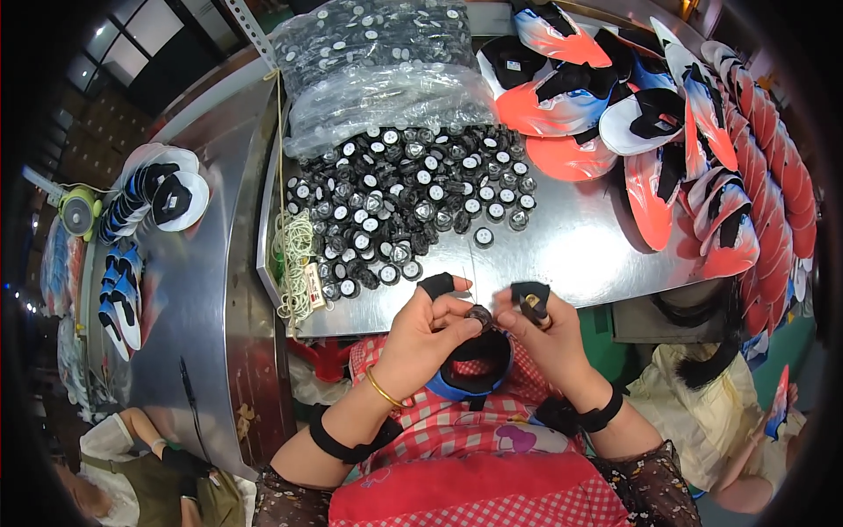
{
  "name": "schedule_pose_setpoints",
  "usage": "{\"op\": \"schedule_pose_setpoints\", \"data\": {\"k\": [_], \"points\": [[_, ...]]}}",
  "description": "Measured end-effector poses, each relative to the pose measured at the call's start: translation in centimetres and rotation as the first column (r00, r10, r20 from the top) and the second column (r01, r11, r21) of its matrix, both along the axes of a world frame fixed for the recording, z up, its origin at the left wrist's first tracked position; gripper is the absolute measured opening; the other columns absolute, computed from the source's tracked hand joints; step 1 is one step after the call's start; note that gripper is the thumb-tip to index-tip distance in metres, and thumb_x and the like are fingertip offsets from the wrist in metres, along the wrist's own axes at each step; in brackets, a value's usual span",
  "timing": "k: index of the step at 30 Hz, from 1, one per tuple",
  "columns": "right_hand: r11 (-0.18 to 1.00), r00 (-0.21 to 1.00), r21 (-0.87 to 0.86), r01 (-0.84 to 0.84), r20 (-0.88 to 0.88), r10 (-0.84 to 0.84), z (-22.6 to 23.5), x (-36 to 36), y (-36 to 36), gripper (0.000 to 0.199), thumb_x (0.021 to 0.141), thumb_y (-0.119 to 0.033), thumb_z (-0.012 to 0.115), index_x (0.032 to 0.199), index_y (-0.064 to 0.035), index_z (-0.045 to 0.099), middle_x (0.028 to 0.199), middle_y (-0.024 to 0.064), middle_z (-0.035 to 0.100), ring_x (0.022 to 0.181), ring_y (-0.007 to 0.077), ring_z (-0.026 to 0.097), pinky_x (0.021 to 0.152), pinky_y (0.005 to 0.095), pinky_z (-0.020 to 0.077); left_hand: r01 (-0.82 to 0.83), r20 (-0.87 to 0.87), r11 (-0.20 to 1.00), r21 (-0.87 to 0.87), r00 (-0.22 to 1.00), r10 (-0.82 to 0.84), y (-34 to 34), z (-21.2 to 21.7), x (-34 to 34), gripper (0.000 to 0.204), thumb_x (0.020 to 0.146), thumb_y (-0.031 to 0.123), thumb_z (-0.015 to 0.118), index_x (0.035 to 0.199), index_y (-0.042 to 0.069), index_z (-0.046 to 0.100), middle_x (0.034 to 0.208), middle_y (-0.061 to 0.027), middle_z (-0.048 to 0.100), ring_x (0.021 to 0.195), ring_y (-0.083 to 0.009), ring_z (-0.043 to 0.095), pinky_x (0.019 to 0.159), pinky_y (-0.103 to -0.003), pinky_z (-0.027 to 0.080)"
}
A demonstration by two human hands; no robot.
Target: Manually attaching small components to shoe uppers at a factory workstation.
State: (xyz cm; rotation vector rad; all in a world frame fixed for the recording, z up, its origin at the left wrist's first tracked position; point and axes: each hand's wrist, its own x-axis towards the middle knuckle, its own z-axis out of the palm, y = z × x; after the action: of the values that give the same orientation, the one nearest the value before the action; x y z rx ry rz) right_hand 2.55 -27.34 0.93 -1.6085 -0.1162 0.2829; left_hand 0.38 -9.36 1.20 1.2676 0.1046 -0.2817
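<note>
1. Bright metal worktop point(571, 233) spreads ahead of the person, with a second metal worktop point(189, 299) on the left bearing white, blue and black caps point(180, 198)
2. On the nearer worktop lies a heap of small dark round pieces with white discs point(386, 198), just below a clear plastic bag point(386, 75) filled with more of them
3. Coral, white and blue caps point(562, 105) crowd its right part; pale cord point(291, 250) lies tangled at its left edge
4. The left hand point(430, 334) has its grip clamped on a dark round piece point(479, 317), pinched between thumb and fingers above the lap, just off the worktop's near edge
5. Close by on the right is the right hand point(544, 334), its fingertips blurred near that piece; I cannot tell whether its grip is apart or together
6. Below both hands, a blue-edged black cap point(476, 382) rests on the lap against a red checked apron point(474, 470)
</note>
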Motion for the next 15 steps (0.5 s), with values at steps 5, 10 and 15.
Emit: {"op": "schedule_pose_setpoints", "data": {"k": [5, 10, 15], "points": [[0.964, 0.942, -0.225, -0.139, 0.272, 0.199, 0.4, 1.8, -0.1, 0.010, 0.081, -0.010, 0.067, 0.081, -0.0036, 0.059, 0.074, -0.0026, 0.056, 0.065, 0.0063, 0.052, 0.057, 0.0234, 0.0425, 0.115, 0.126, 0.868, 0.484, 0.972, -0.199, -0.3, 0.1, 0.0, 0.050, 0.078, 0.004, 0.066, 0.121, 0.002, 0.042, 0.091, -0.0061, 0.064, 0.084, -0.0145, 0.060, 0.077, -0.028, 0.047], [0.977, 0.990, 0.158, 0.142, -0.036, -0.138, 1.9, 2.8, -1.1, 0.007, 0.082, -0.007, 0.064, 0.081, -0.0032, 0.058, 0.067, -0.0082, 0.049, 0.059, 0.0003, 0.040, 0.051, 0.0176, 0.0336, -0.226, 0.441, 0.444, 0.867, 0.762, -0.474, 1.8, -1.3, -1.5, 0.051, 0.073, 0.007, 0.070, 0.119, 0.003, 0.046, 0.097, -0.0078, 0.063, 0.094, -0.0159, 0.058, 0.083, -0.029, 0.044], [0.994, 0.998, 0.093, 0.050, 0.024, -0.052, 1.5, 2.9, -0.4, 0.011, 0.081, -0.010, 0.068, 0.084, -0.0026, 0.061, 0.067, -0.0072, 0.050, 0.061, 0.0005, 0.041, 0.053, 0.0173, 0.0345, 0.030, 0.185, 0.946, 0.322, 0.978, -0.094, -0.8, 0.6, -1.1, 0.032, 0.080, 0.011, 0.066, 0.108, 0.003, 0.052, 0.105, -0.0082, 0.061, 0.097, -0.0164, 0.056, 0.082, -0.030, 0.046]]}}
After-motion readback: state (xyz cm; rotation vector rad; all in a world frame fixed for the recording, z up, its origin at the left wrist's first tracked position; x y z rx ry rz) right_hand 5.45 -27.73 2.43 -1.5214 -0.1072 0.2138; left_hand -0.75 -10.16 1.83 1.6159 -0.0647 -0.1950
